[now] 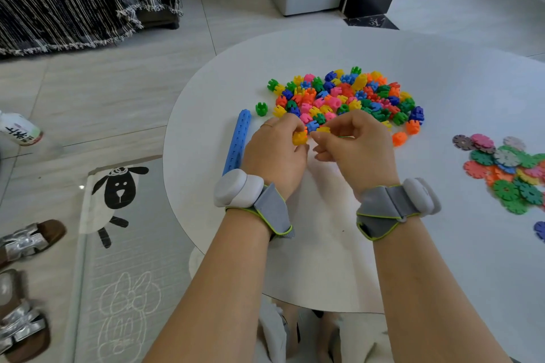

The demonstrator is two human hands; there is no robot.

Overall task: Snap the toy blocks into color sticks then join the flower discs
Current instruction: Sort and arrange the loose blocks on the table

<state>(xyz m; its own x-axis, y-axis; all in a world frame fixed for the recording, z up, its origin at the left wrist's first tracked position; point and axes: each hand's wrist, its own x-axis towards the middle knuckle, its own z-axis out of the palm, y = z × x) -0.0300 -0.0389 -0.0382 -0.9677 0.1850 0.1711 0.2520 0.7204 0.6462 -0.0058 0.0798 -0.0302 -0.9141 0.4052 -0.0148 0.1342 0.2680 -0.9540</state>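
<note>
On the tiled floor at far left, a white bottle (pixel 19 128) is lying on its side. Its label is carrying dark characters too blurred to read, and its contents are not showing. Below it, silver-strapped sandals (pixel 26 240) are sitting beside a play mat (pixel 118 186) printed with a black-faced sheep. On the round white worktop (pixel 442 82), a long blue stick (pixel 237 141) of snapped blocks is lying just left of the left hand (pixel 272 153), its near end hidden behind the wrist band. The left grip is pinching a yellow block (pixel 300 137). The right hand (pixel 354 144), fingers curled, is pinching a second yellow block (pixel 323 129) close to the first. Behind both hands, loose blocks (pixel 348 97) are forming a multicoloured heap. At the right edge, flower discs (pixel 507 171) are lying overlapped, well apart from the heap.
</note>
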